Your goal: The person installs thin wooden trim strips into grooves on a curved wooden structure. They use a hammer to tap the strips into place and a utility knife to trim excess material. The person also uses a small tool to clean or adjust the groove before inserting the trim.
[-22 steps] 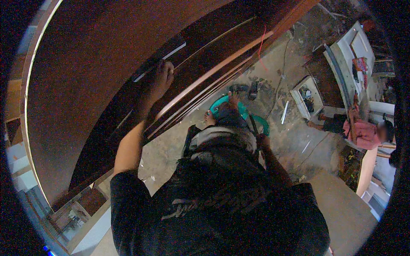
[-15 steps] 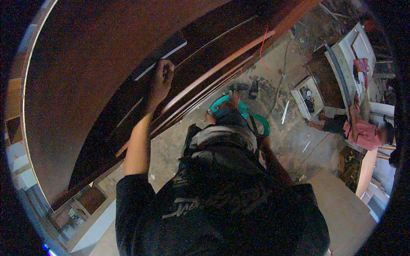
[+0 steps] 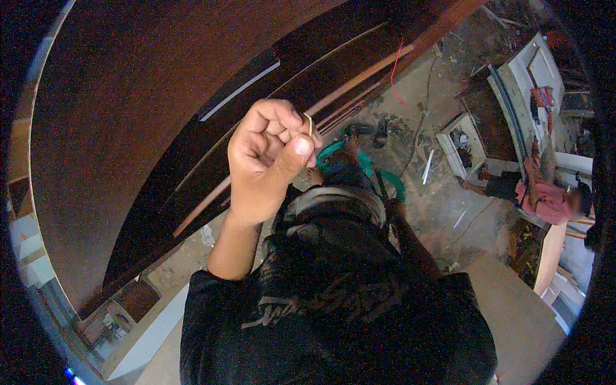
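Observation:
My left hand (image 3: 269,154) is raised in front of my body, fingers curled, pinching a thin, pale, curved sliver (image 3: 310,125). Above and left of it stands a big dark brown wooden panel (image 3: 122,102) with long strips and a pale bar (image 3: 237,91) along its inner part. My right hand (image 3: 396,208) hangs low at my right side beside a dark upright bar; its fingers are too dark and small to make out. A green curved object (image 3: 391,183) lies around my feet below.
At the right a person in a pink shirt (image 3: 545,199) sits low among leaning boards and a white panel (image 3: 526,58). A small framed piece (image 3: 462,147), a white strip (image 3: 427,167) and cables lie on the dusty floor. A light board (image 3: 513,301) is behind me on the right.
My left hand has come away from the dark panel, moving down and right toward me, and now shows the small pale sliver between its fingers. My right hand has barely moved.

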